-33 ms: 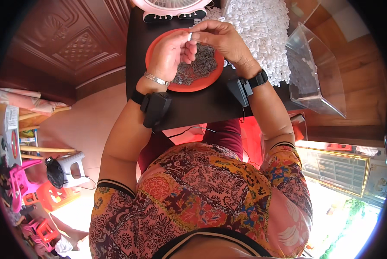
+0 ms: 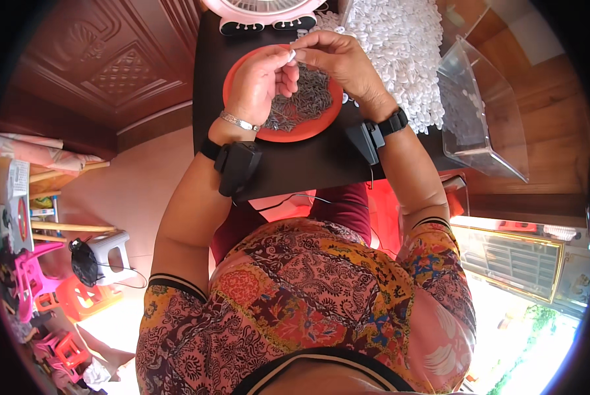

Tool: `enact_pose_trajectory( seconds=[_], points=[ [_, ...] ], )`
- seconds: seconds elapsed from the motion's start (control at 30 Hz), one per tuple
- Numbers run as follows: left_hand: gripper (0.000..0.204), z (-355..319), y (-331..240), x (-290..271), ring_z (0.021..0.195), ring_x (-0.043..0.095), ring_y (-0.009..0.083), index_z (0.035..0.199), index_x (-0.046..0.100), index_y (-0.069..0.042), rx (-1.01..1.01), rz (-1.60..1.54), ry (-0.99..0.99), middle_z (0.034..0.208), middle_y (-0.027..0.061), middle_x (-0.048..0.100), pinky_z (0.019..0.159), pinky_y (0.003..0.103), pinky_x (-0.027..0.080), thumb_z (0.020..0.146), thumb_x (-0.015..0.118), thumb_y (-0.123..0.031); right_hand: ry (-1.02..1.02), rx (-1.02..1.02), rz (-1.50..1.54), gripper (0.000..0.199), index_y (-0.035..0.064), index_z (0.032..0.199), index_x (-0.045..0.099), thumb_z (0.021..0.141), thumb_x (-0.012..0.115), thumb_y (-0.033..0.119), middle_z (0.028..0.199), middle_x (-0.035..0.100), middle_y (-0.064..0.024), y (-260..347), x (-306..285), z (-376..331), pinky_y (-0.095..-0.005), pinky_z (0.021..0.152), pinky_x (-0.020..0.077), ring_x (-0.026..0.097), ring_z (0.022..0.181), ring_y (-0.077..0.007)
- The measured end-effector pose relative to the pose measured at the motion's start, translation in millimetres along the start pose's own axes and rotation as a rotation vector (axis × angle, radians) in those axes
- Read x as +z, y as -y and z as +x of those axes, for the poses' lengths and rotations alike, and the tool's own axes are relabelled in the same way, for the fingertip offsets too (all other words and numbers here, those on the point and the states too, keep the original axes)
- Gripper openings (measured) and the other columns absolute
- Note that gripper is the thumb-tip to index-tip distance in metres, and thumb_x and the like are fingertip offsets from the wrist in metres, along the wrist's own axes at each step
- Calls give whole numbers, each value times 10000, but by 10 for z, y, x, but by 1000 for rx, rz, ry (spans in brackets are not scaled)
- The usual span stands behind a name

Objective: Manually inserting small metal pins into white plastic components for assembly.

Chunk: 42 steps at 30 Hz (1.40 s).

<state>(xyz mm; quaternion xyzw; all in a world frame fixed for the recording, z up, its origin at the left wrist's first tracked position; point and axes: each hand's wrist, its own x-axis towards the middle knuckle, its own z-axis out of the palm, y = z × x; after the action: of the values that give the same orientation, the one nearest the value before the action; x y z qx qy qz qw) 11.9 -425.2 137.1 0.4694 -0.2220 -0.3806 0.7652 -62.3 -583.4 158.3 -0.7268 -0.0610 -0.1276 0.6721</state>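
Observation:
Above the far part of a round orange-red basin (image 2: 297, 135), my two hands meet at the fingertips. A small white plastic piece (image 2: 292, 56) is pinched between thumb and forefinger of my left hand (image 2: 261, 80), the other fingers curled in. My right hand (image 2: 338, 62) is closed in a pinch of thumb and forefinger, right against the white piece. Whether its fingertips hold anything of their own is too small to tell. Beneath the hands, the basin holds many thin grey metal pieces (image 2: 301, 105), like small nails or pins.
A big heap of small white plastic pieces (image 2: 400, 59) covers the dark table (image 2: 288, 164) on the right, beside a clear plastic box (image 2: 482, 112) lying tilted. A pink fan (image 2: 262, 10) stands at the far edge. Stools (image 2: 110, 253) are on the floor at left.
The white piece has tilted slightly between the fingertips. Both hands are otherwise in nearly the same place.

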Motion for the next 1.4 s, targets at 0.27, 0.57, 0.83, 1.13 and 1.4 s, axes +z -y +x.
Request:
enact_pose_trajectory(
  seconds=[0.27,0.57,0.83,1.13,1.4],
  points=[
    [162,-26,-52,13,621,508,95,840,550,-75,79,172,-61,722,-2,553,574,221,380,895,531,-226,-81,-46,-24,133,3,975,660,871,621,77,914,665,-30,-71,47,-39,-229,794,483,601,853,-81],
    [175,-27,-54,28,624,509,102,828,523,-75,22,185,-52,703,3,537,572,224,377,907,511,-231,-33,-106,-89,162,8,965,647,810,675,46,783,666,-29,18,89,-120,-228,708,511,623,725,-84],
    [196,-8,7,42,573,520,99,838,574,-40,47,106,-51,674,18,563,536,219,396,902,516,-216,-76,-135,-288,170,25,974,629,815,681,54,760,642,4,-50,92,-119,-195,643,473,589,697,-52],
    [180,-27,-80,-91,649,520,123,883,572,-37,145,113,-24,737,30,557,598,250,388,913,492,-194,-184,-240,-467,168,53,885,659,751,710,140,732,651,-67,-49,82,-110,-283,627,509,645,668,-179],
    [158,-16,-175,-177,639,518,129,882,578,-51,150,148,-216,732,28,555,588,244,372,888,517,-197,255,-355,-1059,140,122,830,677,697,676,165,823,572,-55,-220,211,-201,-373,747,487,569,900,-257]
  ],
)
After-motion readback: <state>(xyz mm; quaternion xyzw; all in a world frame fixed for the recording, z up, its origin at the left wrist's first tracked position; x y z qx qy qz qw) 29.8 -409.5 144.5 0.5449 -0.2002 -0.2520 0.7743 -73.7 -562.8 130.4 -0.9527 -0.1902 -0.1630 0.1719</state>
